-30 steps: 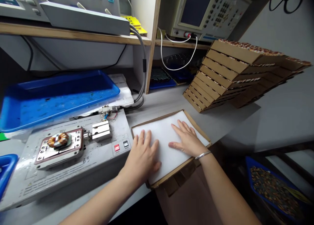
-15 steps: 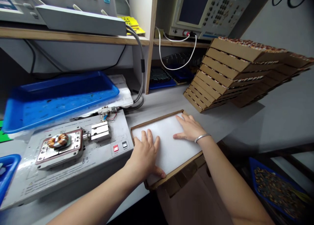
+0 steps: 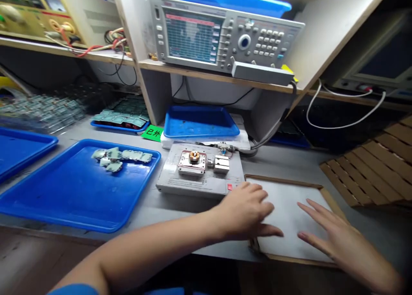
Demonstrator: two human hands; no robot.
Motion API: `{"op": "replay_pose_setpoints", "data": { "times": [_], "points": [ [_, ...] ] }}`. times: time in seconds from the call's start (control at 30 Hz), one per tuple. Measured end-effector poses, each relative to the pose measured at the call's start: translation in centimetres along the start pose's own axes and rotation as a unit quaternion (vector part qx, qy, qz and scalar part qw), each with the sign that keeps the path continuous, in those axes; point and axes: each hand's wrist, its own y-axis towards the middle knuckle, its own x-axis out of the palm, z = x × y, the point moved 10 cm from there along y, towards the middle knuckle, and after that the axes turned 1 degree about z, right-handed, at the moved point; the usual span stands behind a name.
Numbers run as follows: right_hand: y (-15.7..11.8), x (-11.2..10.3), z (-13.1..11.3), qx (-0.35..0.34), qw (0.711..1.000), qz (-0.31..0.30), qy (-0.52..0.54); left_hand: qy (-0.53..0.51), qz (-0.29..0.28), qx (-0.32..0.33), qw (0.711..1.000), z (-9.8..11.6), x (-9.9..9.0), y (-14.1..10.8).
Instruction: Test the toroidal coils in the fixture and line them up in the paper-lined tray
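Left hand (image 3: 244,211) and right hand (image 3: 337,232) have moved apart, spread open over a flat white sheet (image 3: 289,217)

i'm at an electronics test bench: a grey keypad-fronted meter (image 3: 222,33) on a wooden shelf (image 3: 180,68), a grey test fixture (image 3: 199,170) clamping a copper toroid coil (image 3: 193,156).

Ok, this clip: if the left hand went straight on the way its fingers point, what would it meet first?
Probably the right hand's fingertips, across the white sheet in the brown cardboard frame. Depth is unclear, so the left hand may brush the sheet first.
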Motion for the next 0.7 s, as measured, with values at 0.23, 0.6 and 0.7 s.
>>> {"op": "replay_pose_setpoints", "data": {
  "times": [0.23, 0.6, 0.7],
  "points": [
    [1.3, -2.2, -17.6, -0.175, 0.984, 0.020, -0.005, 0.162, 0.047, -0.355, 0.920, -20.9, -13.4, -19.4],
    [10.3, 3.5, -35.7, -0.239, 0.968, 0.019, 0.070, 0.192, -0.042, -0.448, 0.872, -29.5, -11.9, -34.3],
    [12.9, 4.8, -34.7, -0.230, 0.972, -0.005, 0.040, 0.246, -0.051, -0.440, 0.862, -29.1, -12.0, -33.8]
  ]
}}
